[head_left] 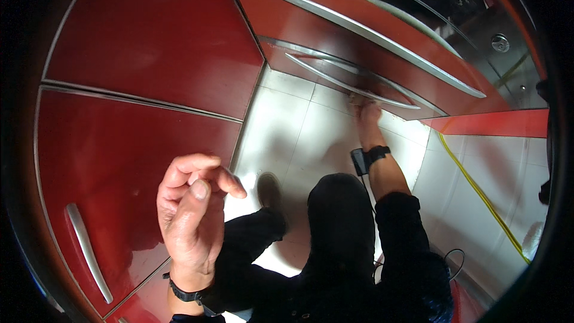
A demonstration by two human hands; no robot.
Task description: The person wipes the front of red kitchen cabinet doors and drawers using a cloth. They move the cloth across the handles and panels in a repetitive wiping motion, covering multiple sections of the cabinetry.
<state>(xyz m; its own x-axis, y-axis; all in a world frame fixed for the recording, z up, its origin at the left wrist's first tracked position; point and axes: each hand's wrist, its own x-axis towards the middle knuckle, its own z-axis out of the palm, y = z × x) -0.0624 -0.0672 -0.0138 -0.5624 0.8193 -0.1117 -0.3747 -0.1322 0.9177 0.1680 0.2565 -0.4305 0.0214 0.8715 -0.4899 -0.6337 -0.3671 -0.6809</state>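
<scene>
Holding the right hand (369,115) low by the white floor (278,104), just under the low silver handle (347,85). Putting the right fingers (360,106) at a small tan thing (356,99), also just under that handle, but looking too blurry to tell if grasping it. Holding the left hand (191,215) up in the air, left of the handle and closer to the body. Bending the left fingers (234,186) softly, gripping nothing. Wearing a black watch (186,293) on the left wrist. Facing a big red door (119,161) left of the handle and a yellow cord (478,190) right of it.
</scene>
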